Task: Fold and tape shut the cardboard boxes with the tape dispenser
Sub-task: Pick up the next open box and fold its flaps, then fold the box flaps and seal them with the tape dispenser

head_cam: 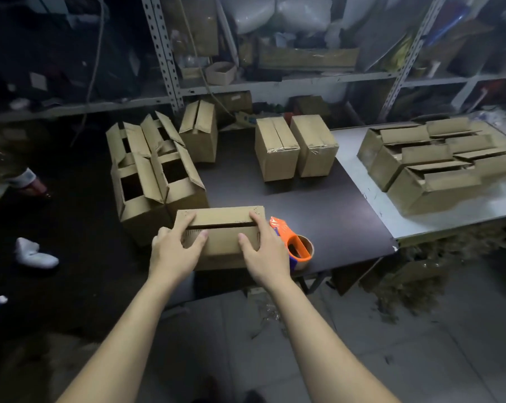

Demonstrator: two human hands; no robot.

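Note:
A small cardboard box stands at the near edge of the dark table, its two top flaps folded down with a narrow dark seam between them. My left hand lies on the box's left end, fingers reaching over the top and thumb on the near face. My right hand lies on the right end the same way, fingers stretched across the flap. An orange tape dispenser with a brown tape roll lies on the table just right of the box, partly behind my right hand.
Several open-flapped boxes are clustered at the table's left. Two closed boxes stand at the back. More folded boxes are piled on a white table to the right. Metal shelving runs behind. A person's foot is at far left.

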